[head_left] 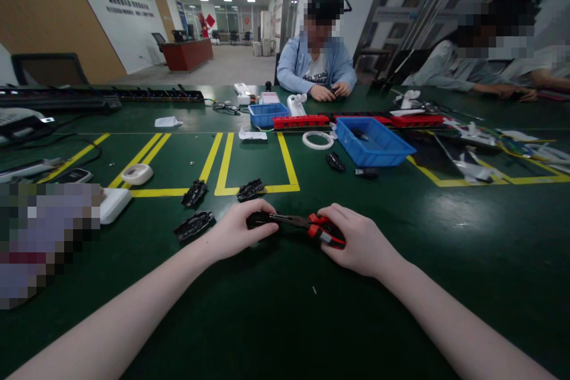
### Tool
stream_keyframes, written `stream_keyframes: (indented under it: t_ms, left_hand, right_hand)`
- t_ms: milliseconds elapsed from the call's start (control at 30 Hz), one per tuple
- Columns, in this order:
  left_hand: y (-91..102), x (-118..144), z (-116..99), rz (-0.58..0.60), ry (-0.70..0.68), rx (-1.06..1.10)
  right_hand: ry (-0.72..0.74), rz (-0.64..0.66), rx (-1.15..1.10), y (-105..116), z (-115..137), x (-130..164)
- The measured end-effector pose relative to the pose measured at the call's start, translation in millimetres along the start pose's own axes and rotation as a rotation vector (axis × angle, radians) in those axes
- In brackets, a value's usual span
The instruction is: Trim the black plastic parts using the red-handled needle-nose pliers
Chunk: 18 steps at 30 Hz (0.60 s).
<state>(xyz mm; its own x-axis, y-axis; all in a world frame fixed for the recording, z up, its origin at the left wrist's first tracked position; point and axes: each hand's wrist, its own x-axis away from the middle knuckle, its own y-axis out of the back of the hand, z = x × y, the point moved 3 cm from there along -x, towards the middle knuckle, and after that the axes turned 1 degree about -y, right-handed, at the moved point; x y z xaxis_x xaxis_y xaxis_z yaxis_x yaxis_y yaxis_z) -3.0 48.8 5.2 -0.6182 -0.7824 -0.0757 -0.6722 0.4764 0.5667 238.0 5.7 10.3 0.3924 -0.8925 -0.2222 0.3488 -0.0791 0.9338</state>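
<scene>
My left hand (240, 228) grips a small black plastic part (257, 221) on the green table (401, 285). My right hand (356, 240) is closed around the red-and-black handles of a pair of pliers (312, 225), whose thin jaws reach left to the black part. Three more black plastic parts lie just beyond my left hand: one (194, 225) to the left, one (195, 192) on a yellow line, one (250, 189) on the yellow frame.
A blue bin (378, 145) stands right of centre, a smaller blue bin (266, 114) behind. A roll of white tape (317, 140), a white round object (137, 174), red strips (301, 122) and a keyboard (57, 98) lie around. Two people sit across the table.
</scene>
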Motion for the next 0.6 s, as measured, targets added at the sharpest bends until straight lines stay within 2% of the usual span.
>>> stream_keyframes:
  t_ms: [100,233,600]
  left_hand:
    - [-0.9,1.0,2.0,0.017,-0.014,0.022]
    - [-0.3,0.0,2.2,-0.017,-0.059,0.0]
    - [-0.6,-0.6,2.2,-0.03,-0.062,-0.002]
  right_hand:
    - [-0.014,-0.008,-0.006,0.1,-2.6,0.4]
    - [-0.018,-0.015,-0.016,0.4,-4.5,0.3]
    - [-0.018,-0.02,-0.013,-0.2,-4.5,1.5]
